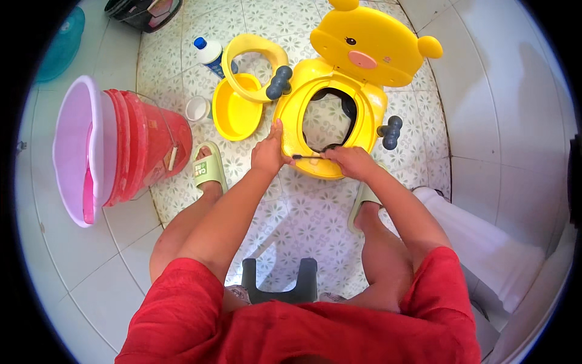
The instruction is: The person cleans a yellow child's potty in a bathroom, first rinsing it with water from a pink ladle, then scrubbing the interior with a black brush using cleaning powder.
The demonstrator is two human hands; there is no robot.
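Note:
A yellow child's potty [292, 130] with an animal-face lid [370, 42] stands on the floor in front of me, its lid tipped up and back. My left hand [268, 151] grips the potty's left front edge. In the fingers of my right hand [351, 162] is a slim dark stick-like brush [309, 158], lying across the front rim with its small tip toward the left. What the tip is made of is too small to tell. Through the potty's open middle the floor tiles show. One dark grey handle [391, 132] sticks out at its right side.
Left of the potty lie a yellow basin [233, 112], a yellow seat ring [241, 45] with a grey handle, a blue-capped bottle [210, 54] and a white cup [197, 109]. A red bucket [142, 142] with a lilac basin [76, 151] stands further left. A dark stool [280, 295] is beneath me.

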